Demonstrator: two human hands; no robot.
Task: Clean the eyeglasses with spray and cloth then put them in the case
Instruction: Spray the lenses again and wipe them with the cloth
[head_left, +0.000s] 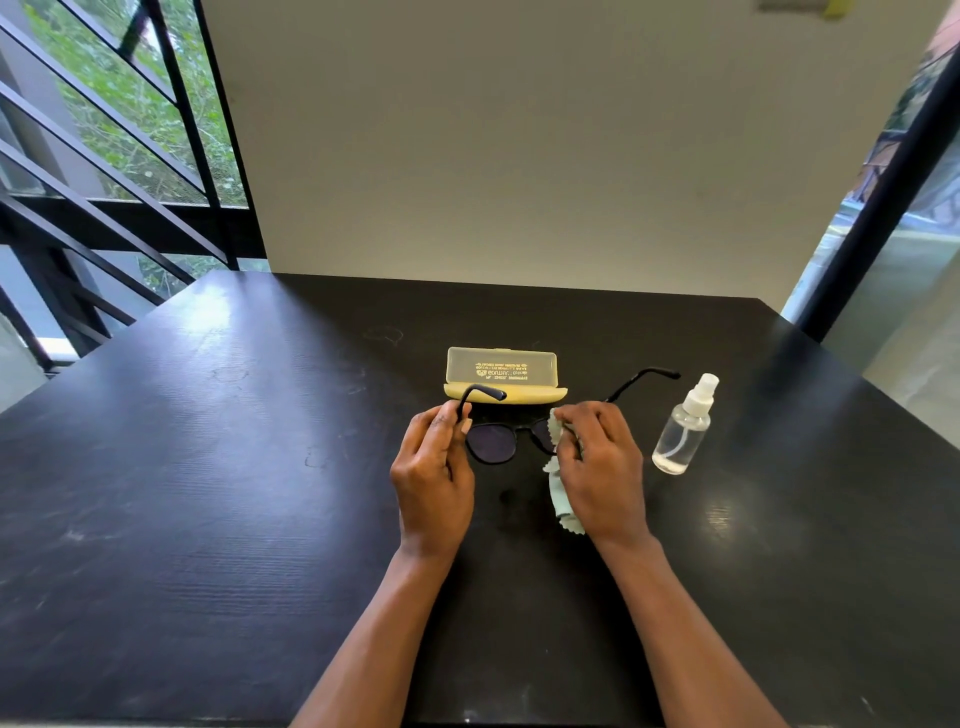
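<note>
Black-framed eyeglasses with dark lenses hang just above the table, arms unfolded and pointing away from me. My left hand grips the frame at its left hinge. My right hand presses a pale green cloth around the right lens, which is hidden; the cloth's tail hangs below the hand. Behind the glasses lies a yellow case, open, with its translucent lid tilted up. A clear spray bottle with a white nozzle stands upright right of my right hand.
All of this sits on a black table that ends at a beige wall. Black window frames and railings lie past the left edge, and a glass panel with a dark post at the right.
</note>
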